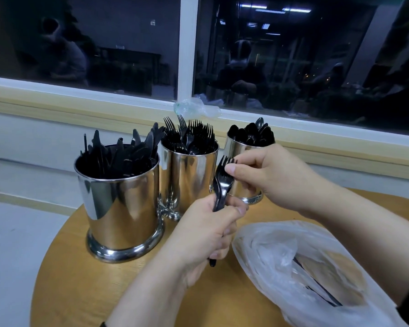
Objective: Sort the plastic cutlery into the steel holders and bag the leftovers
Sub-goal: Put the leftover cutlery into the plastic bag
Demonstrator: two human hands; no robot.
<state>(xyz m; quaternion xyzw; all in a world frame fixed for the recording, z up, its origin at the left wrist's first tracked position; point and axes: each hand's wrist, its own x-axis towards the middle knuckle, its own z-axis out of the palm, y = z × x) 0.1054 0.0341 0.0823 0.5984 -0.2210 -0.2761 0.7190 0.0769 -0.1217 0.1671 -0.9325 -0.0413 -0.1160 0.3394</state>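
Black forks point(221, 185) upright in a bunch; three steel holders point(121, 204) behind – knives, forks, spoons – bag point(293, 267) right.

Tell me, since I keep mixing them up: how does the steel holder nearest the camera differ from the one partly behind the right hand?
The near holder holds black knives; the far holder holds black spoons. The near holder stands in full view on the table, while the right hand hides part of the far holder. Both are shiny steel cylinders, upright and packed full.

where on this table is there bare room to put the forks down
Bare wood lies at the near left of the table, in front of the knife holder and left of the left hand. The right is crowded by the plastic bag; three holders fill the back.
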